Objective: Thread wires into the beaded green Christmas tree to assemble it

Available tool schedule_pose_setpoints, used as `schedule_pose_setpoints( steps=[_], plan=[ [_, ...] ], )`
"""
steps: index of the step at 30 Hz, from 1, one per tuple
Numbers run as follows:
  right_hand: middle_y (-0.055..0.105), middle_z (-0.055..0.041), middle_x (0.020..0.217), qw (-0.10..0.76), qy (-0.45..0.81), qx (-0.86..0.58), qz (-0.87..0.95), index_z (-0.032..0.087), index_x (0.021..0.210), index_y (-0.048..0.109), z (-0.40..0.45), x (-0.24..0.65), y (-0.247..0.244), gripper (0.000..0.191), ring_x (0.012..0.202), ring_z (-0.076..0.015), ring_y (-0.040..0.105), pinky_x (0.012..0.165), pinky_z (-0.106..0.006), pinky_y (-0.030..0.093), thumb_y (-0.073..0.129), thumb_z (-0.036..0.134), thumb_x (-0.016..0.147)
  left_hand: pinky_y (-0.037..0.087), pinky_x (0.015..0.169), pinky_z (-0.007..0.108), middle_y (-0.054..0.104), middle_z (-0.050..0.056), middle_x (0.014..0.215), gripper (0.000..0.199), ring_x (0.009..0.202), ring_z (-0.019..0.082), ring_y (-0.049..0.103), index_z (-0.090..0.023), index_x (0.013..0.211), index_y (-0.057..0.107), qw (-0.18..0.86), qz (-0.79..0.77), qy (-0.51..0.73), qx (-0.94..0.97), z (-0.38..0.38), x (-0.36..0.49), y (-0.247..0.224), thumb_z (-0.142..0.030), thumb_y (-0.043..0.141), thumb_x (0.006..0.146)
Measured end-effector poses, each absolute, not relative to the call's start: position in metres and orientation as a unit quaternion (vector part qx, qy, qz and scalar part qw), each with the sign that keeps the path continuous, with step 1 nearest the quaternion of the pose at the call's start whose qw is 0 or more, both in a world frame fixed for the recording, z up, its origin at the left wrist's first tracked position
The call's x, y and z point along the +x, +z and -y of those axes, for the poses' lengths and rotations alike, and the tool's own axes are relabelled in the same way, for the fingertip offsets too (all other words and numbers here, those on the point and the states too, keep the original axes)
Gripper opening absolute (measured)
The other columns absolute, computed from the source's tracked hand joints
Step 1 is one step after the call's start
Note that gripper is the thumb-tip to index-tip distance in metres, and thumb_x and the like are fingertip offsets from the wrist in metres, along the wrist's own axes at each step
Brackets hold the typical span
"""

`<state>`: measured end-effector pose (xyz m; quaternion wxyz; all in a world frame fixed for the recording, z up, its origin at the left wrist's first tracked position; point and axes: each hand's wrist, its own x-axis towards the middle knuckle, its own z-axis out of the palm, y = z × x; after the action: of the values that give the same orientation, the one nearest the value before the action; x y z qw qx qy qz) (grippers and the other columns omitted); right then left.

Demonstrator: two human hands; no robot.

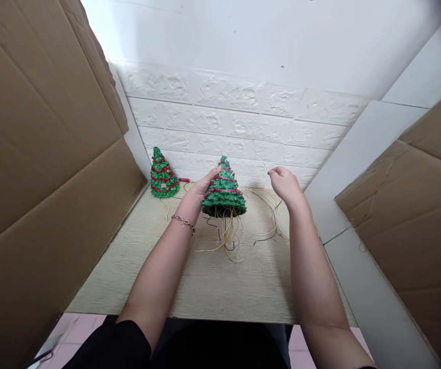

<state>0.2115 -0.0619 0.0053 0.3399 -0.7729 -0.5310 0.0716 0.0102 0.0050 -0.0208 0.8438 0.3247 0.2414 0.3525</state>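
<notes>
My left hand (204, 185) is closed around the left side of a small green Christmas tree (225, 185) trimmed with red garland. The tree tilts so that its dark underside faces me, and several loose wire ends (226, 237) hang out below it. To the right of the tree, my right hand (284, 185) is raised and pinches a thin pale wire (264, 165) between thumb and finger. Where that wire's far end goes is too fine to make out.
A second decorated tree (164, 177) stands at the back left, near a red stick-like piece (184, 180). Loose wires (272, 205) lie on the wooden table (228, 292) at right. Cardboard (51, 169) flanks the left, more cardboard (412, 215) the right; a white brick-patterned wall (228, 110) rises behind.
</notes>
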Motion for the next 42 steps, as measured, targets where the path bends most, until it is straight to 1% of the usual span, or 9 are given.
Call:
schedule_pose_setpoints(
  steps=[4, 9, 15, 19, 22, 27, 35, 39, 42],
  plan=[
    [0.062, -0.0111, 0.106, 0.286, 0.042, -0.762, 0.580, 0.007, 0.106, 0.067, 0.054, 0.199, -0.002, 0.027, 0.103, -0.0226, 0.055, 0.084, -0.024, 0.038, 0.041, 0.007, 0.098, 0.049, 0.089, 0.046, 0.069, 0.013, 0.079, 0.031, 0.078, 0.024, 0.068, -0.010, 0.088, 0.062, 0.843, -0.232, 0.333, 0.352, -0.003, 0.009, -0.025, -0.036, 0.045, 0.091],
    [0.064, -0.0081, 0.097, 0.240, 0.016, -0.711, 0.661, 0.013, 0.097, 0.074, 0.049, 0.183, -0.010, 0.017, 0.096, -0.0214, 0.057, 0.078, -0.023, 0.038, 0.056, 0.013, 0.097, 0.050, 0.090, 0.044, 0.071, 0.014, 0.084, 0.033, 0.081, 0.025, 0.069, -0.009, 0.099, 0.063, 0.848, -0.201, 0.309, 0.379, -0.008, 0.008, -0.035, -0.037, 0.051, 0.086],
    [0.065, -0.0018, 0.081, 0.271, 0.049, -0.681, 0.678, 0.019, 0.091, 0.074, 0.053, 0.184, -0.014, 0.015, 0.082, -0.0179, 0.060, 0.064, -0.022, 0.034, 0.060, 0.016, 0.095, 0.051, 0.090, 0.040, 0.071, 0.011, 0.085, 0.039, 0.088, 0.026, 0.068, -0.012, 0.101, 0.064, 0.856, -0.165, 0.282, 0.401, -0.015, 0.007, -0.043, -0.040, 0.067, 0.075],
    [0.058, 0.0013, 0.059, 0.277, 0.144, -0.679, 0.664, 0.015, 0.081, 0.067, 0.056, 0.182, -0.013, 0.021, 0.053, -0.0137, 0.056, 0.052, -0.020, 0.034, 0.054, 0.014, 0.097, 0.051, 0.088, 0.039, 0.072, 0.010, 0.086, 0.048, 0.087, 0.026, 0.068, -0.011, 0.104, 0.063, 0.852, -0.147, 0.276, 0.420, -0.016, 0.005, -0.046, -0.042, 0.073, 0.069],
    [0.057, 0.0026, 0.057, 0.301, 0.219, -0.669, 0.643, 0.013, 0.082, 0.061, 0.054, 0.179, -0.014, 0.020, 0.041, -0.0113, 0.051, 0.046, -0.019, 0.034, 0.049, 0.013, 0.098, 0.051, 0.085, 0.038, 0.072, 0.011, 0.086, 0.053, 0.080, 0.024, 0.068, -0.011, 0.105, 0.064, 0.850, -0.147, 0.279, 0.422, -0.014, 0.004, -0.045, -0.045, 0.075, 0.066],
    [0.064, -0.0037, 0.084, 0.394, 0.241, -0.669, 0.582, 0.011, 0.089, 0.060, 0.042, 0.188, -0.021, 0.014, 0.063, -0.0123, 0.062, 0.055, -0.017, 0.038, 0.049, 0.014, 0.098, 0.051, 0.083, 0.037, 0.071, 0.013, 0.092, 0.059, 0.084, 0.025, 0.068, -0.010, 0.114, 0.061, 0.854, -0.113, 0.253, 0.441, -0.010, 0.002, -0.038, -0.048, 0.071, 0.070],
    [0.062, -0.0080, 0.091, 0.714, 0.132, -0.553, 0.410, 0.010, 0.096, 0.056, 0.039, 0.210, -0.013, 0.015, 0.086, -0.0175, 0.062, 0.075, -0.023, 0.048, 0.054, 0.023, 0.087, 0.053, 0.072, 0.035, 0.071, 0.014, 0.088, 0.059, 0.074, 0.023, 0.067, -0.007, 0.109, 0.062, 0.857, -0.120, 0.258, 0.429, -0.013, -0.004, -0.038, -0.049, 0.072, 0.068],
    [0.055, -0.0061, 0.096, 0.799, 0.104, -0.470, 0.362, 0.016, 0.113, 0.037, 0.043, 0.212, -0.006, 0.025, 0.086, -0.0134, 0.062, 0.078, -0.024, 0.049, 0.040, 0.018, 0.089, 0.053, 0.076, 0.038, 0.071, 0.013, 0.086, 0.044, 0.073, 0.023, 0.068, -0.009, 0.105, 0.063, 0.838, -0.180, 0.294, 0.422, -0.013, -0.003, -0.036, -0.042, 0.067, 0.076],
    [0.048, -0.0016, 0.091, 0.813, 0.028, -0.452, 0.366, 0.023, 0.123, 0.022, 0.046, 0.214, -0.002, 0.032, 0.070, -0.0105, 0.059, 0.072, -0.024, 0.051, 0.029, 0.021, 0.092, 0.053, 0.073, 0.034, 0.070, 0.010, 0.080, 0.033, 0.066, 0.019, 0.065, -0.010, 0.092, 0.064, 0.813, -0.203, 0.326, 0.438, -0.014, -0.002, -0.033, -0.034, 0.072, 0.071]
  ],
)
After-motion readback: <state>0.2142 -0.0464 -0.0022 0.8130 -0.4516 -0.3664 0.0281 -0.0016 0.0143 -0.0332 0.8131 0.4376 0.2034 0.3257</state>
